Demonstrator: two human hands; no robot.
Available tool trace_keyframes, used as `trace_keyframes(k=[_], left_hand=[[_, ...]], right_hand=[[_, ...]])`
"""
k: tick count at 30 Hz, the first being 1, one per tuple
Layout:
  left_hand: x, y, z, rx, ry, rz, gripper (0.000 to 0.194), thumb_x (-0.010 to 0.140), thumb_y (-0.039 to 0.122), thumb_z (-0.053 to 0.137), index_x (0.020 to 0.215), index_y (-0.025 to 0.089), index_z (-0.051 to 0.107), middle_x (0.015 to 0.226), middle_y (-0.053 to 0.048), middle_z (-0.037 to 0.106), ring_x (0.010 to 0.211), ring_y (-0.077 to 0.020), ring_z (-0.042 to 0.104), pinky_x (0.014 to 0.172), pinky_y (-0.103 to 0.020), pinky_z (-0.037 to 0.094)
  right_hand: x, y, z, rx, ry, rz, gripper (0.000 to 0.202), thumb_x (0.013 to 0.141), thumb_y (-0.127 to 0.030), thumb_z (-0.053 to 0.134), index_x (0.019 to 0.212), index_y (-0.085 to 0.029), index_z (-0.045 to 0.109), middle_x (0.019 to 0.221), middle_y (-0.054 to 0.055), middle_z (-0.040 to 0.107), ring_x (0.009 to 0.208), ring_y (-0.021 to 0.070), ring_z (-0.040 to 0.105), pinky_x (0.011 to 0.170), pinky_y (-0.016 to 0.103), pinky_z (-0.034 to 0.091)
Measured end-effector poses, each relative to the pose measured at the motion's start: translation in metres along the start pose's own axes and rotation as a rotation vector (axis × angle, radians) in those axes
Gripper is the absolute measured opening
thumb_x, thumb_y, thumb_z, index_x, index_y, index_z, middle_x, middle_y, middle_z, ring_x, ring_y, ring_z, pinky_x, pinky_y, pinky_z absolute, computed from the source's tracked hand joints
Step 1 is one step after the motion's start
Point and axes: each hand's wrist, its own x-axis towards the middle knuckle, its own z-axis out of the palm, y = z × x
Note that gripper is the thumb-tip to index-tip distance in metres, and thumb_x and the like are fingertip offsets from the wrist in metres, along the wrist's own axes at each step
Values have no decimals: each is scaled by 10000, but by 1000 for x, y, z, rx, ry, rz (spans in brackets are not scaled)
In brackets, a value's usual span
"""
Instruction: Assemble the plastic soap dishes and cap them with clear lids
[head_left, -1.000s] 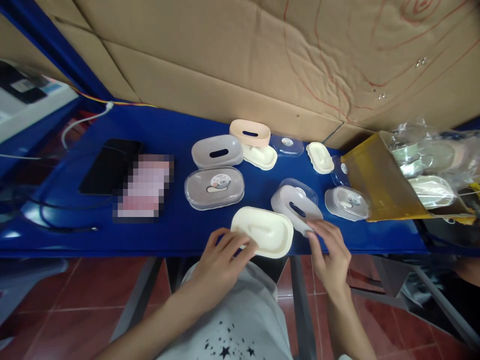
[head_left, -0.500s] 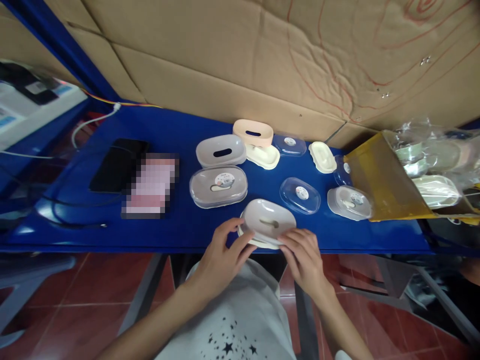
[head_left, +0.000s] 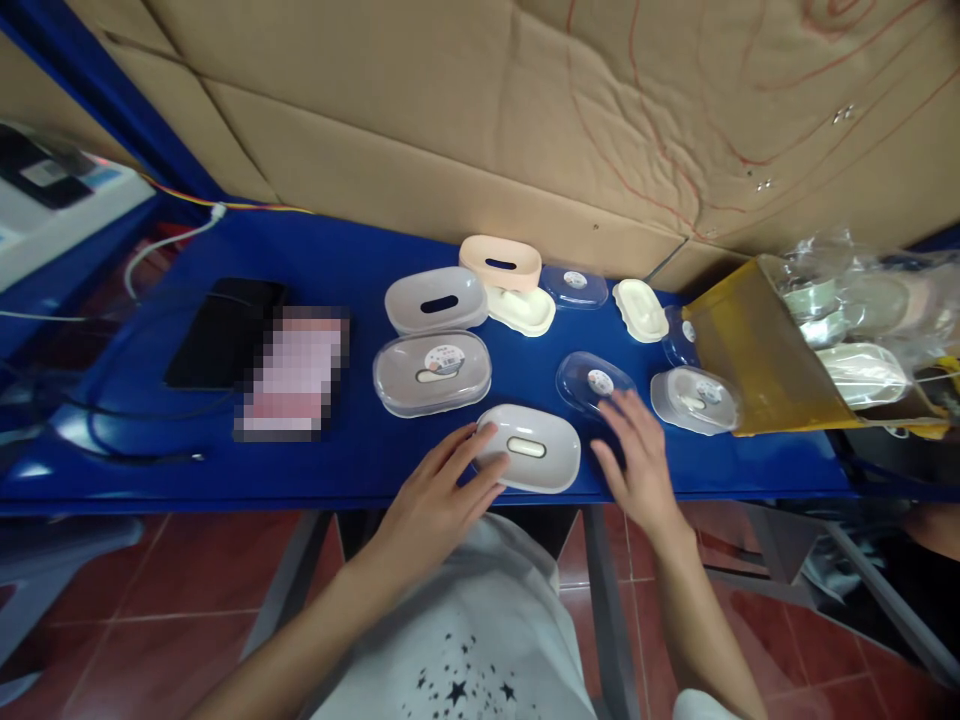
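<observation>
A grey-white oval soap box with a slot in its top [head_left: 534,448] lies on the blue table [head_left: 352,250] near the front edge. My left hand [head_left: 439,492] rests on the box's left end, with its fingers spread against it. My right hand [head_left: 637,455] hovers open to the box's right, its fingertips close to a clear oval lid with a round sticker [head_left: 595,382]. Neither hand grips anything.
Several more oval boxes and lids lie behind, among them a covered box [head_left: 433,372], a slotted grey one [head_left: 435,299] and a peach one [head_left: 500,262]. A yellow carton [head_left: 757,350] with bagged boxes lies on the right. A black phone [head_left: 223,330] sits at left. Cardboard lines the back.
The slotted grey part now sits seated on the cream tray as one box, flat on the table. My right hand has let go and moved right toward the clear lid.
</observation>
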Motion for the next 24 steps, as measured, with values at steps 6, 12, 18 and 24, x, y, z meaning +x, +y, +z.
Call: trace_keyframes(k=[6,12,18,24], left_hand=[[3,2,-4,-14,22,-48,206,1068,272,645,1271,240,658,1458,-136,616,1279,-323,663,1002,-520,634],[10,4,4,-157,120,-189,540,1051,431,680,1502,220,472,1473,-179,578,1285,-299,668,1007,-456,651],[14,3,9,-247,73,-253,756,1050,468,676,1670,302,277,1561,-171,541,1407,-325,608,1107,-526,607],[13,1,7,-229,55,-229,732,1047,510,660,1661,323,308,1534,-149,579,1414,-317,609,1154,-540,574]], right_hand=[[21,36,-3,66,-50,219,565,1067,-493,627,1582,-278,539,1642,157,537,1518,348,529,1228,599,469],[5,-17,-9,289,-49,128,542,1064,-391,658,1584,-321,526,1616,113,574,1517,305,540,1214,536,517],[-3,-40,6,201,-56,-105,650,1058,-334,669,1661,-352,426,1672,130,492,1602,367,413,1214,639,500],[1,-34,3,116,-69,-180,693,1029,-340,718,1661,-357,434,1643,133,530,1586,376,437,1195,643,522]])
